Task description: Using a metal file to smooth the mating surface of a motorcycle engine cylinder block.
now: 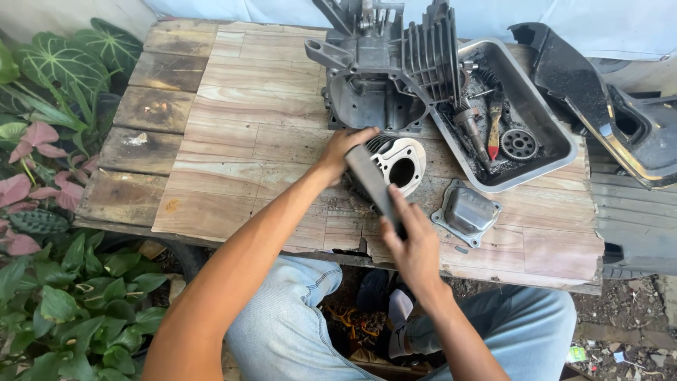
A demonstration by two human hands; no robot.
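Observation:
My left hand [343, 149] grips the top of a finned metal engine cylinder [398, 164] that lies on its side on the wooden table [247, 141]; its round bore faces up and right. My right hand [412, 240] holds the near end of a flat grey bar-like tool [372, 182], which rests slanted across the cylinder's left face. Both forearms reach in from the bottom of the view.
A grey engine crankcase [384, 70] stands at the table's back. A metal tray [525, 120] holds a gear, a brush and small parts. A small metal cover [467, 212] lies right of my hand. Black plastic housing [606, 106] sits far right; plants [56, 176] left.

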